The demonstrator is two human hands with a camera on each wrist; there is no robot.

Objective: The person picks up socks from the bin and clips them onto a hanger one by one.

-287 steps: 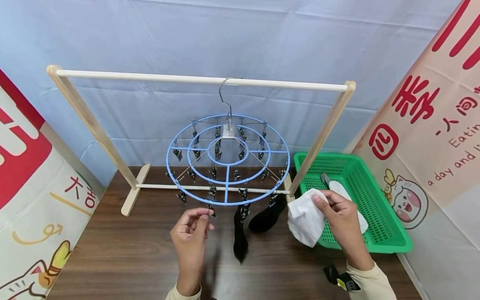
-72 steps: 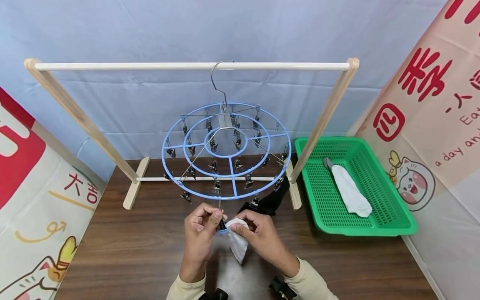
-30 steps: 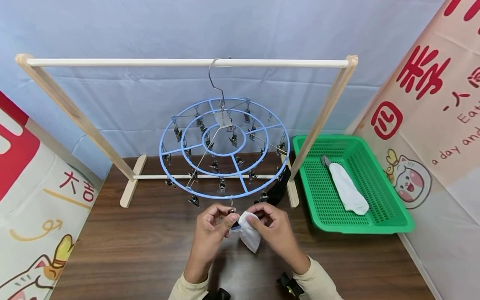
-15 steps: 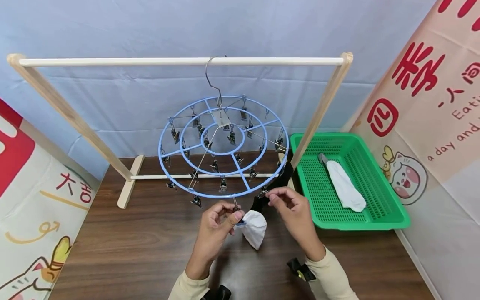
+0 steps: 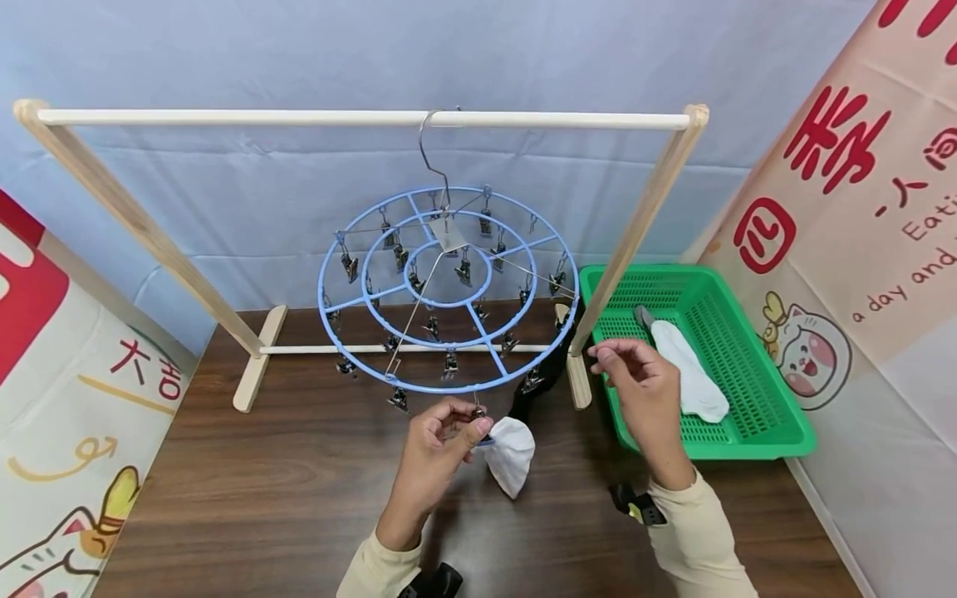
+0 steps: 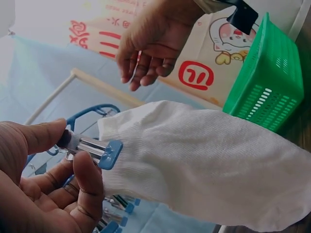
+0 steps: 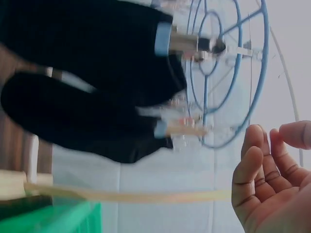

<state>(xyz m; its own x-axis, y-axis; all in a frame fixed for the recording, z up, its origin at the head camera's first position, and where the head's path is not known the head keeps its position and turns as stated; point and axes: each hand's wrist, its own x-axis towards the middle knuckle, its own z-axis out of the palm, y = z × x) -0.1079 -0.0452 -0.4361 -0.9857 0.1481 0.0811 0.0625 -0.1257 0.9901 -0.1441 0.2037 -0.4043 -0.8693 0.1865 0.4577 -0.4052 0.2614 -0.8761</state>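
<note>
Rightward swings my right hand (image 5: pixel 645 400), relaxed, empty; left hand (image 5: pixel 437 448) pinches a hanger clip (image 6: pixel 101 150), seemingly to steady the white sock (image 5: pixel 512 458).

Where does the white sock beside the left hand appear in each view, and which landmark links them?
Head: lower middle, the white sock, just right of the left hand.
Left wrist: the white sock spreads across the lower right.
Right wrist: not in it; only black socks show.
Shared landmark: the green basket, right in head, upper right in left wrist, lower left in right wrist.
</note>
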